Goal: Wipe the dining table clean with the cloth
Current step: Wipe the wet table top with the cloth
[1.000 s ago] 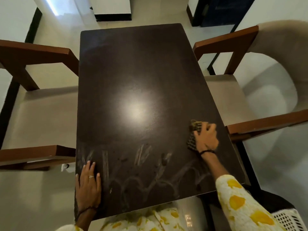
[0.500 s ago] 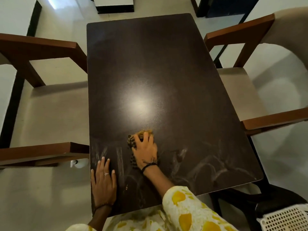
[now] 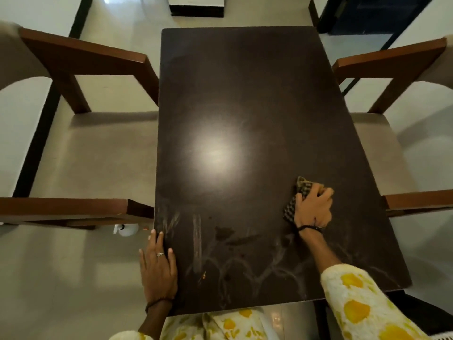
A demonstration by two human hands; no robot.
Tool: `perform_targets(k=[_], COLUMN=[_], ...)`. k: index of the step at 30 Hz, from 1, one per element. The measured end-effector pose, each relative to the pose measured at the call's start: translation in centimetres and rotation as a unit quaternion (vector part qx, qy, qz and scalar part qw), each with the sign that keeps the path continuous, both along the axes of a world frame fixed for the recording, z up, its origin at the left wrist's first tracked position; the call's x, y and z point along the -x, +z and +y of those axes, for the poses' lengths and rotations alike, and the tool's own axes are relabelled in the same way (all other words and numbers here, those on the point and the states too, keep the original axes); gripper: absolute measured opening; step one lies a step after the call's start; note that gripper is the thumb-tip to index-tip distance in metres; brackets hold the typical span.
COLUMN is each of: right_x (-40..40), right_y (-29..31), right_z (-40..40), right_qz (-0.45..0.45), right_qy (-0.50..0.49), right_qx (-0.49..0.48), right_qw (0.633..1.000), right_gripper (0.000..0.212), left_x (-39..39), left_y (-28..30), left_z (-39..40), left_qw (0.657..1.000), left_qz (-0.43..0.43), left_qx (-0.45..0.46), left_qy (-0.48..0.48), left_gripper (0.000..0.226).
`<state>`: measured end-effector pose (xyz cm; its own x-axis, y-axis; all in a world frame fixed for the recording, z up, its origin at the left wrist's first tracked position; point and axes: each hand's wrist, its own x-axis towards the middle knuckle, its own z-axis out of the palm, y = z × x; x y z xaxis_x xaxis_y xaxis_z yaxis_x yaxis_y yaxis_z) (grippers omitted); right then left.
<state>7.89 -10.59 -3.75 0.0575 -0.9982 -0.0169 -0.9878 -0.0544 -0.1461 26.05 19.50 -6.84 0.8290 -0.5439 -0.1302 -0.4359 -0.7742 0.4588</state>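
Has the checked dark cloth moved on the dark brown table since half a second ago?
Yes. The checked dark cloth went from near the left hand toward the table's right edge.

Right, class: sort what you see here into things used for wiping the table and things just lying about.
In use: dining table; checked cloth; right hand pressing it; left hand on the edge.
Just lying about: left chair; right chair; white bottle on the floor.

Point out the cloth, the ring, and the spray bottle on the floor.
cloth (image 3: 290,210): head view, checked part left of the right hand.
ring (image 3: 160,254): head view, on a left hand finger.
spray bottle (image 3: 126,229): head view, its white body.
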Motion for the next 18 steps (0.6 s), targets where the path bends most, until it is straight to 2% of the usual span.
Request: perform_targets(k=[3, 8, 18], right_x=[-5.3, -14.4, -24.9], right_y=[-0.7, -0.6, -0.7], right_z=[3.9, 10.0, 14.4], right_qz=[-0.01, -0.018, -0.053], right_qy=[0.095, 0.22, 0.358], right_qx=[-0.007, -0.015, -0.016], right_qw=[0.995, 0.975, 0.932], right_gripper=[0.058, 0.06, 0.048], left_x=[-0.1, -0.1, 0.2], left_y=[-0.2, -0.4, 0.0], left_z=[0.1, 0.3, 0.4], left_qw=[1.0, 1.0, 0.998], left_qz=[-0.002, -0.005, -0.036], left_qx=[-0.001, 0.006, -0.009], left_qy=[-0.001, -0.001, 0.056], left_gripper=[0.056, 0.051, 0.051])
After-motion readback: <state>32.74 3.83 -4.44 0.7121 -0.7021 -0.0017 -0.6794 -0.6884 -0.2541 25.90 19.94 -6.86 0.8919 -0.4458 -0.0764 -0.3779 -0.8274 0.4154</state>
